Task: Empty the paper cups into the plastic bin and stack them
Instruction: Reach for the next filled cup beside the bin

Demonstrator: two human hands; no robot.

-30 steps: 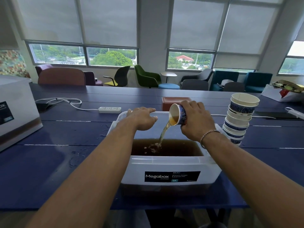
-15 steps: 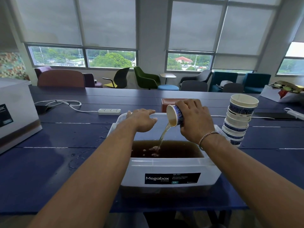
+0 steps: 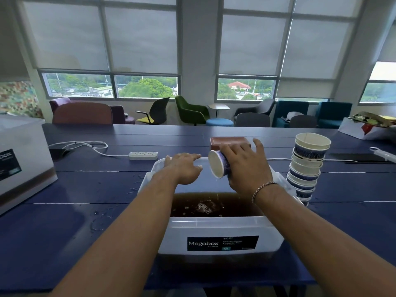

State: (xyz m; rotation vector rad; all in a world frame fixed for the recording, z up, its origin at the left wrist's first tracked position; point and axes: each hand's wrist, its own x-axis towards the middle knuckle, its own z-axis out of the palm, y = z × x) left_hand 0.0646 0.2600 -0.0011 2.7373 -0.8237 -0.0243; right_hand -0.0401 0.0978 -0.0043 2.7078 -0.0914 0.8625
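I held the paper cup (image 3: 218, 164) in my right hand (image 3: 244, 166), fingers wrapped round its wall, above the far half of the plastic bin (image 3: 214, 229). The cup lay nearly on its side. Its long axis ran left to right, with the mouth facing left and tipped slightly down and the base tucked toward my palm. I could see no stream at the lip, only foam on the brown liquid below, so I judged it drained.

My left hand (image 3: 184, 168) rested on the bin's far-left rim, fingers loosely stretched and gripping nothing that I could make out.

The stack of empty cups (image 3: 308, 166) stood mouths up on the table (image 3: 64, 189), just right of the bin and leaning a little. The next move depended on this: the stack lay to the right of the holding hand, on the cup's base side. My right hand was plainly the nearer one. The cup would need rolling upright, mouth up, before I lowered it into the top cup.
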